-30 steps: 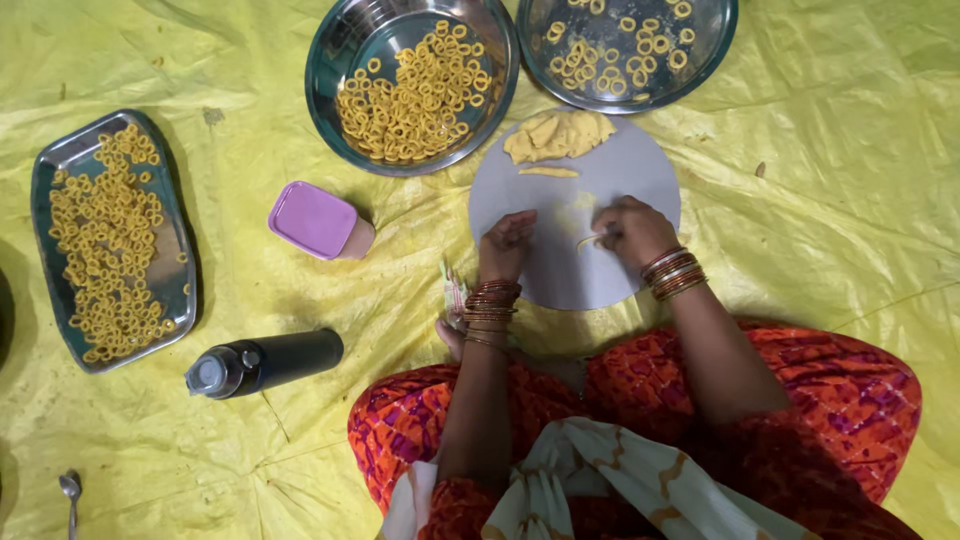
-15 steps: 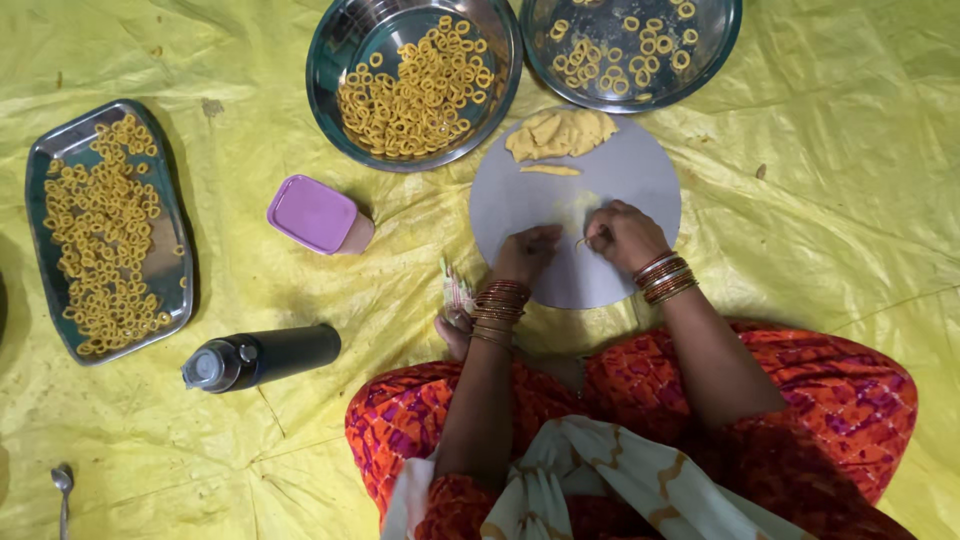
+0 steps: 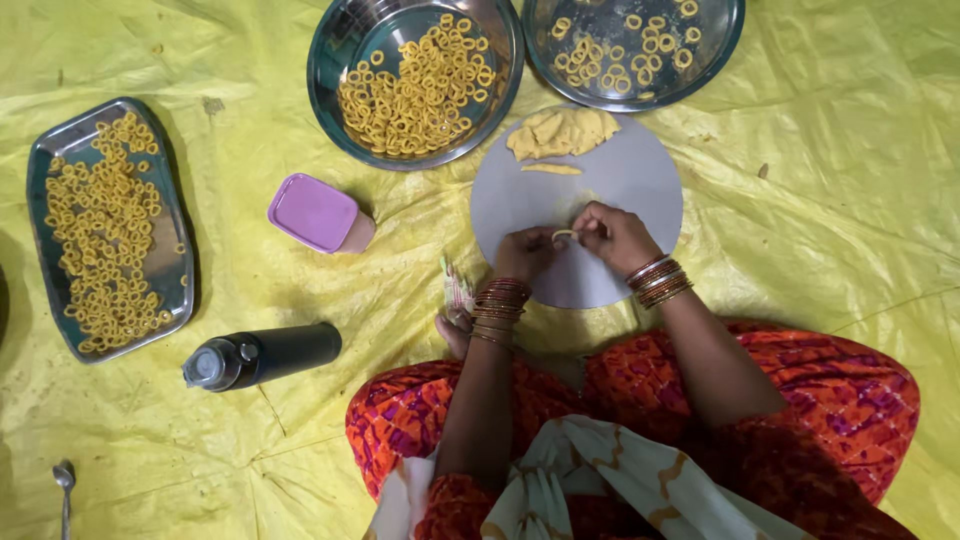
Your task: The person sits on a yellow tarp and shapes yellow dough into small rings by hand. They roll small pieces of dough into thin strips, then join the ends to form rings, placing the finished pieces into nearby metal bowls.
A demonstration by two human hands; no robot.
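Since the earlier frame, both hands have been drawn together over the round grey board [image 3: 640, 190], where before they were set a little apart. A thin strip of dough [image 3: 564, 236] is pinched between the fingertips of the left hand [image 3: 525, 253] and the right hand [image 3: 612, 235], its ends seemingly being brought round into a ring like the ones already made; the other fingers are curled in. The lump of yellow dough [image 3: 562, 131] and a small rolled piece [image 3: 550, 169] are kept at the far edge of the board, within easy reach yet apart from the hands. Finished rings are heaped in a steel bowl [image 3: 345, 40] just beyond, fewer are seen in a second bowl [image 3: 725, 55], and many are spread out on a steel tray [image 3: 45, 160] at the left. A pink-lidded box [image 3: 315, 212], a dark bottle [image 3: 265, 355] laid on its side and a spoon [image 3: 64, 480] are also seen. Everything is laid on a crinkled yellow plastic sheet [image 3: 850, 200] on the floor; nothing more of the room is shown.
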